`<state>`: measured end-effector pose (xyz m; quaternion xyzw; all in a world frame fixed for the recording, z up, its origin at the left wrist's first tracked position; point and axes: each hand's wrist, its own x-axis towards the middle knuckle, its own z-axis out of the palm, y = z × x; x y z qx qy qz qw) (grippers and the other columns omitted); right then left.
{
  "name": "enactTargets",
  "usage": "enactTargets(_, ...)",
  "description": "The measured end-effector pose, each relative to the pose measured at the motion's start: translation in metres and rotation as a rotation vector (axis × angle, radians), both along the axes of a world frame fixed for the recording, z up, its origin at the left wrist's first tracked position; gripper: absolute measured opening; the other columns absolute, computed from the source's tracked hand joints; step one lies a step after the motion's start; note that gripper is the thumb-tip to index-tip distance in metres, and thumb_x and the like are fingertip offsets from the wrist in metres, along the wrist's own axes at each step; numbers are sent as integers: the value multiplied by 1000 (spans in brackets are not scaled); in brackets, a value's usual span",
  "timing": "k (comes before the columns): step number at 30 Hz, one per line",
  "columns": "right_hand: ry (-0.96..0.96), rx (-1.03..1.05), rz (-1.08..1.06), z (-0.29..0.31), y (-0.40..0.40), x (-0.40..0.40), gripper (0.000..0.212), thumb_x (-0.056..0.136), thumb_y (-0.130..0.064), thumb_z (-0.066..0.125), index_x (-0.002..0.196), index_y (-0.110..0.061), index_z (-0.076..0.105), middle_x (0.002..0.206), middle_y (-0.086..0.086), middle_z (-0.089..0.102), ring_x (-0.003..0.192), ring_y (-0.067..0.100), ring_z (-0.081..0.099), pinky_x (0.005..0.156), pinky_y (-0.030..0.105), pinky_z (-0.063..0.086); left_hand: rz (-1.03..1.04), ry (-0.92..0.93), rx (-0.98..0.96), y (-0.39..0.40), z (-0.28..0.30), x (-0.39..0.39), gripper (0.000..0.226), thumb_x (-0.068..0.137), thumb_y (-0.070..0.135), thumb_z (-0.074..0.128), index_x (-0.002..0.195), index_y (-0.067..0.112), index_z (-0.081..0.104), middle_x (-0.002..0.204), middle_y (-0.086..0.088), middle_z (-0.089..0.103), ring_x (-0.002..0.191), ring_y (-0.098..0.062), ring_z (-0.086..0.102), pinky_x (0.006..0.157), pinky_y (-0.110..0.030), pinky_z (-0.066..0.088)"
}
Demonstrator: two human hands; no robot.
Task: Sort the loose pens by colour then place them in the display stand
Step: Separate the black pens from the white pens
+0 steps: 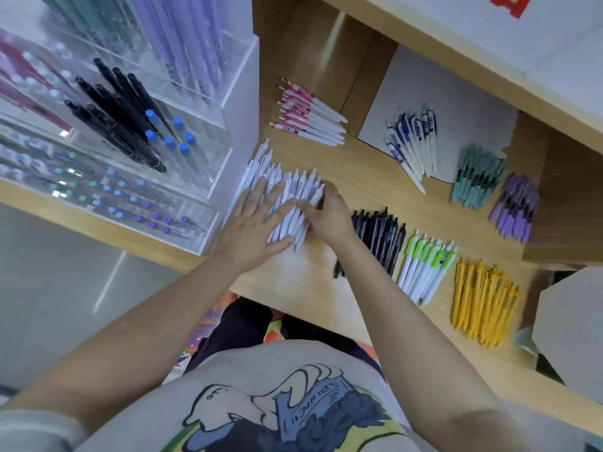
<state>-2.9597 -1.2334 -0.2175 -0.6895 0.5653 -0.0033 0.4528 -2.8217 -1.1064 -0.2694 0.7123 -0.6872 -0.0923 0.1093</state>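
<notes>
- Sorting looks mostly done: pens lie in separate colour groups on the wooden bench (pixel 365 177).
- Groups seen: pink-clip pens (pixel 306 115), blue-clip pens (pixel 412 145) lying partly on a grey card sheet (pixel 440 102), teal pens (pixel 476 177), purple pens (pixel 515 207), black pens (pixel 378 236), green-clip pens (pixel 427 272), yellow pens (pixel 483 301).
- White pens (pixel 287 194) form a fanned pile just beside the base of the clear acrylic display stand (pixel 208 115); both hands are on this pile.
- Left hand (pixel 257 220): flat, fingers spread and straight, pressing on the left part of the white pile; nothing gripped.
- Right hand (pixel 326 213): fingers curled at the right edge of the white pile, seemingly pinching one or more pens; the exact hold is partly hidden by the knuckles.
- Both arms reach forward from the body, wrists low over the bench, the two hands nearly meeting over the pile.
- Stand compartments already hold pens: black ones with blue caps, lilac ones behind, and others lower down that are blurred.
- Judgement: the current step is squaring up the white group. All the sorted groups on the bench have yet to go into the stand, so the placing half looks largely undone.
</notes>
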Motion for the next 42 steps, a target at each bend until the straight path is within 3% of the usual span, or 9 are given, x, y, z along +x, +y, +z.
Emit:
enactTargets(5, -131, 21, -9, 3, 4, 2, 52, 91, -38, 69, 133, -18, 47, 93, -9, 60, 80, 10, 58, 68, 26, 46, 53, -38, 15, 8, 10, 1, 76, 95, 66, 33, 157, 22, 28, 167, -10, 13, 154, -34, 8, 122, -56, 11)
enactTargets(9, -89, 34, -169, 1, 7, -13, 44, 89, -28, 74, 120, -11, 49, 85, 0, 59, 77, 22, 64, 72, 38, 54, -8, -35, 81, -6, 11, 3, 74, 96, 65, 27, 159, 28, 21, 168, -6, 6, 155, -32, -3, 123, -50, -4)
enactTargets(17, -115, 112, -212, 8, 10, -13, 17, 86, -23, 75, 91, -12, 63, 84, 9, 69, 75, 27, 70, 74, 47, 59, 9, -7, 148, -8, 22, -2, 75, 94, 66, 29, 159, 29, 22, 168, -9, 4, 154, -33, -8, 121, -59, -1)
enactTargets(23, -94, -138, -418, 40, 12, -87, 16, 89, -27, 72, 93, -12, 67, 78, -3, 63, 70, 13, 61, 65, 21, 51, 31, 213, -111, -33, 60, -56, 51, 92, 38, 52, 135, 12, 56, 147, -15, 46, 139, -35, 37, 113, -50, 34)
enactTargets(26, 23, -151, -512, 45, 15, -140, 26, 91, -30, 70, 105, -8, 67, 84, -1, 62, 76, 17, 59, 68, 28, 47, 166, 511, 147, -53, 81, -94, 29, 96, 27, 60, 121, 12, 66, 117, -5, 65, 109, -24, 60, 81, -29, 44)
enactTargets(29, 138, -4, -429, 37, 17, -163, 46, 90, -35, 70, 122, -3, 61, 101, 10, 66, 90, 30, 64, 70, 29, 46, 274, 575, 434, -72, 80, -122, 48, 95, 38, 63, 136, 17, 52, 123, -5, 62, 100, -21, 63, 74, -29, 45)
enactTargets(31, 146, -16, -381, 32, 18, -166, 36, 91, -33, 70, 103, -1, 61, 87, 12, 64, 81, 33, 61, 60, 30, 42, 314, 568, 511, -79, 75, -132, 63, 93, 40, 66, 145, 14, 42, 121, -8, 63, 91, -20, 63, 72, -30, 46)
enactTargets(35, 131, -53, -382, 20, 14, -168, 39, 91, -33, 70, 101, 3, 60, 84, 16, 61, 78, 34, 59, 67, 40, 49, 463, 629, 530, -84, 64, -137, 69, 91, 40, 71, 147, 13, 41, 84, 4, 60, 75, -13, 58, 70, -30, 46)
enactTargets(42, 51, -20, -323, 10, 8, -158, 51, 91, -35, 70, 129, -4, 56, 106, 12, 64, 86, 17, 53, 71, 27, 39, 570, 608, 490, -81, 59, -134, 74, 84, 44, 77, 144, 15, 45, 92, 6, 58, 83, -16, 61, 69, -29, 50)
